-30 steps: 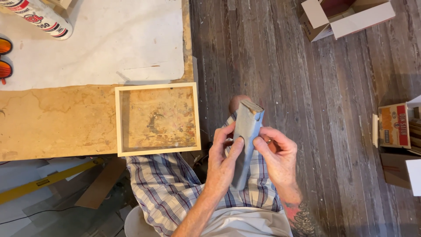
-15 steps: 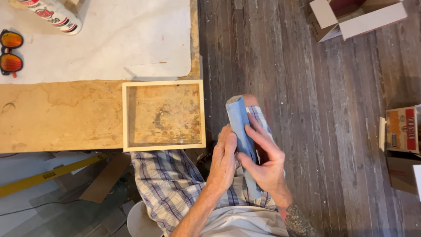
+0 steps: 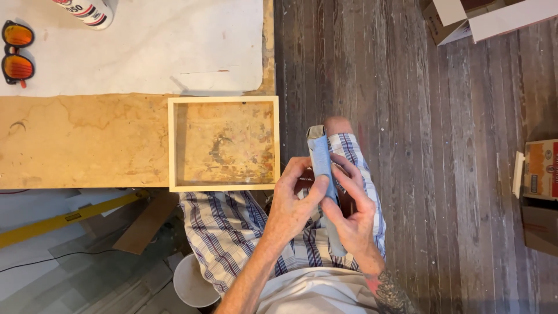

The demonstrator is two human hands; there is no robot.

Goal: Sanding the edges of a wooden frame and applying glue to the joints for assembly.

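Between both hands (image 3: 322, 206), seemingly a grey panel (image 3: 323, 168)

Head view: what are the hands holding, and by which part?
Both the left hand and the right hand grip a long, flat grey-blue piece around its middle.

Workshop — stained workbench (image 3: 81, 145), plank floor (image 3: 442, 174).

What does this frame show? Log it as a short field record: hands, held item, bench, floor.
left hand: left hand grips the grey-blue flat piece from its left side
right hand: right hand holds the same piece from the right, fingers over its face
held item: long, thin, seen edge-on above the lap in plaid shorts
bench: wooden frame at the edge; orange-lensed glasses at far left
floor: dark planks, open cardboard box
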